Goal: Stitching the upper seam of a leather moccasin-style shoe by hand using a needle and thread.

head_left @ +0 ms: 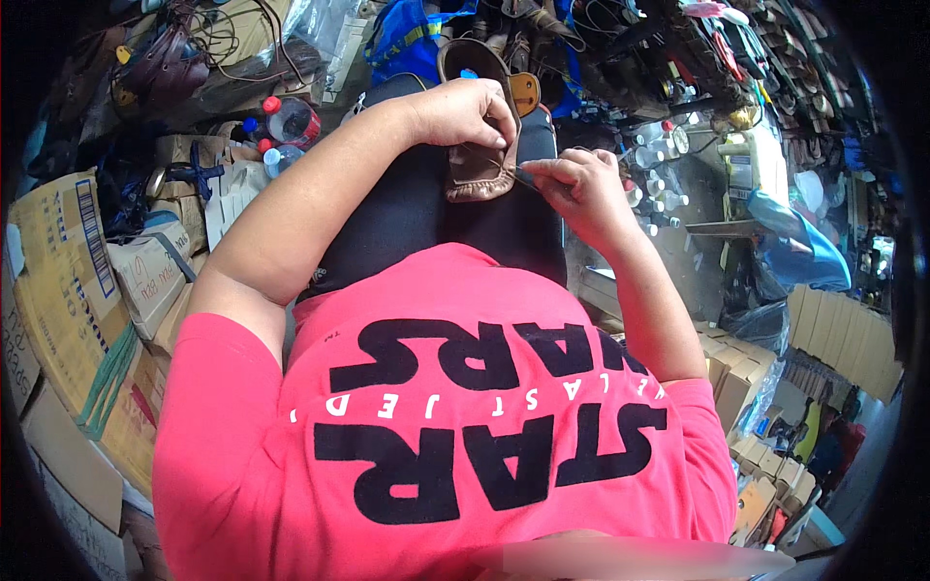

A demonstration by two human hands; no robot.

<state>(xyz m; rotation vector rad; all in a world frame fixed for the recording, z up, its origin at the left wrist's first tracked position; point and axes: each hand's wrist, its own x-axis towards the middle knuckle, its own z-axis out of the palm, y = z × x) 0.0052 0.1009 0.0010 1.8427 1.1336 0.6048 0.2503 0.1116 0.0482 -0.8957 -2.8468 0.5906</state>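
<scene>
- Shoe [473, 168] rests on the lap [397, 205].
- Left hand [470, 111]: curled closed on shoe.
- Right hand [584, 186]: pinching small tool [524, 175], right of shoe.
- Loose grip could let shoe slip under tool.

We look down from the left one of two fisheye cameras on the wearer's head, facing over the pink shirt [465, 426] toward the black trousers [387, 208]. The shirt looms large and near; left hand [475, 116] and right hand [581, 189] sit farther off.
</scene>
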